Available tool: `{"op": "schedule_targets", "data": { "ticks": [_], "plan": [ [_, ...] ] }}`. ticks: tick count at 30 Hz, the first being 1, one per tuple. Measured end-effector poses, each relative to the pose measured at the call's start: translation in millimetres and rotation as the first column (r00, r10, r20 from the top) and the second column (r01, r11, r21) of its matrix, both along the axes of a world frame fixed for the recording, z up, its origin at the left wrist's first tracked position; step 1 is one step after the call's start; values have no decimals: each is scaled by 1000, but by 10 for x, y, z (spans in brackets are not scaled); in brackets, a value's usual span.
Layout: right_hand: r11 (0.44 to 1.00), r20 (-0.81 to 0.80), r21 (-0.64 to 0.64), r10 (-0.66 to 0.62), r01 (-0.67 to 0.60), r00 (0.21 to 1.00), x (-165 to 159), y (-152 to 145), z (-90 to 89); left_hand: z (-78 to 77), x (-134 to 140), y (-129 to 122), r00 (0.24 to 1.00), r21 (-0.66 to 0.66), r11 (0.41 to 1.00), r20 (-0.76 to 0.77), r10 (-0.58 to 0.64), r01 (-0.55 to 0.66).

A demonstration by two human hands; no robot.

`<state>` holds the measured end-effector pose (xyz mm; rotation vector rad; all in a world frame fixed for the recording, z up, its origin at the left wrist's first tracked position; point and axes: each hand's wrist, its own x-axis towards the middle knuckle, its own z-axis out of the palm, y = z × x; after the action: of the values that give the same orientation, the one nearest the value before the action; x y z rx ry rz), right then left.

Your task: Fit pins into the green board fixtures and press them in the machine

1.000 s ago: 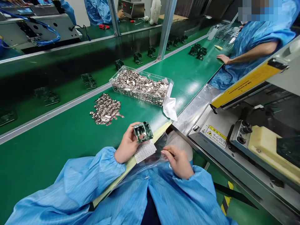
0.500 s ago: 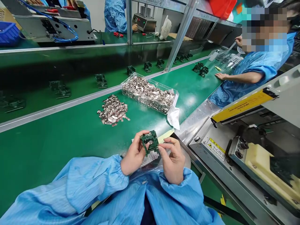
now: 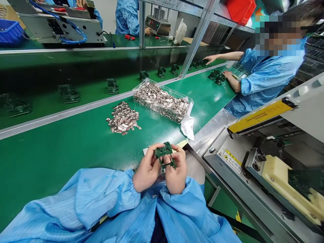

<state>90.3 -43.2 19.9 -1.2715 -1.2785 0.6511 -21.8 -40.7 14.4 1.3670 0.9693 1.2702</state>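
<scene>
A small dark green plastic frame point(image 3: 160, 153) with openings through it is held up between both hands, above the front edge of the bench. My left hand point(image 3: 146, 171) grips its left side between fingers and thumb. On the other side, my right hand point(image 3: 176, 170) is closed round the frame, its thumb pressed into the opening. Farther back on the green bench lies a loose heap of small silvery metal pieces point(image 3: 123, 117). A clear plastic box point(image 3: 188, 107) beside the heap is filled with many more of them.
A metal machine with a warning label point(image 3: 232, 161) stands close on my right. Several green frames point(image 3: 112, 86) lie along the sunken strip behind a metal rail point(image 3: 58, 116). At the back right a co-worker in a blue smock point(image 3: 269, 72) reaches over other frames. White paper point(image 3: 187, 127) hangs by the box.
The green frame has been turned and tilted in my hands. My right hand has moved left, from its edge to a grip around it. The co-worker's arm now stretches toward the sunken strip.
</scene>
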Motion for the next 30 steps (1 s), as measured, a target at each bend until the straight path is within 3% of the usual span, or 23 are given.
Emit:
{"op": "schedule_targets", "data": {
  "ticks": [3, 5, 9, 11, 12, 14, 15, 16, 17, 18, 19, 21, 23, 26, 28, 30],
  "plan": [
    [992, -256, -41, 107, -121, 961, 39, 34, -20, 29, -23, 11, 1000, 17, 1000, -15, -9, 9],
    [968, -335, -58, 212, -245, 918, 138, 43, 10, 92, -55, 18, 998, 4, 999, -38, -41, 41],
    [876, -147, -48, 469, -480, 871, 549, -74, 231, 358, -59, -11, 960, -10, 978, -190, -207, 209],
    [859, -4, 10, 512, -512, 859, 853, -235, 389, 538, 33, 16, 887, -5, 924, -279, -368, 382],
    [866, 41, 35, 497, -498, 867, 1028, -339, 462, 630, 119, 67, 827, -4, 866, -294, -479, 500],
    [920, 68, 69, 382, -387, 921, 1419, -587, 569, 808, 408, 251, 655, 15, 682, -293, -696, 731],
    [959, 60, 81, 267, -272, 962, 1634, -725, 599, 891, 623, 368, 573, 48, 589, -307, -760, 807],
    [989, 41, 105, 102, -106, 994, 1858, -868, 613, 968, 886, 484, 525, 102, 524, -340, -780, 846],
    [984, 8, 146, -104, 102, 995, 2085, -1011, 617, 1036, 1190, 583, 520, 174, 494, -387, -761, 852],
    [925, -44, 194, -325, 327, 945, 2310, -1147, 612, 1092, 1522, 656, 554, 254, 493, -435, -710, 832],
    [819, -115, 230, -513, 525, 851, 2524, -1270, 605, 1135, 1868, 700, 596, 332, 495, -467, -653, 803],
    [638, -237, 229, -696, 735, 678, 2900, -1456, 597, 1180, 2536, 710, 624, 404, 476, -514, -589, 781],
    [588, -268, 193, -739, 786, 619, 3177, -1548, 609, 1191, 3083, 661, 602, 345, 501, -560, -569, 794],
    [609, -191, 181, -748, 772, 635, 3424, -1519, 677, 1212, 3515, 607, 547, 204, 544, -584, -600, 814],
    [672, -91, 169, -718, 721, 690, 3525, -1403, 749, 1245, 3498, 638, 572, 178, 569, -500, -650, 803],
    [765, 38, 116, -640, 633, 767, 3609, -1232, 830, 1274, 3250, 727, 615, 183, 593, -355, -704, 784]
  ]
}}
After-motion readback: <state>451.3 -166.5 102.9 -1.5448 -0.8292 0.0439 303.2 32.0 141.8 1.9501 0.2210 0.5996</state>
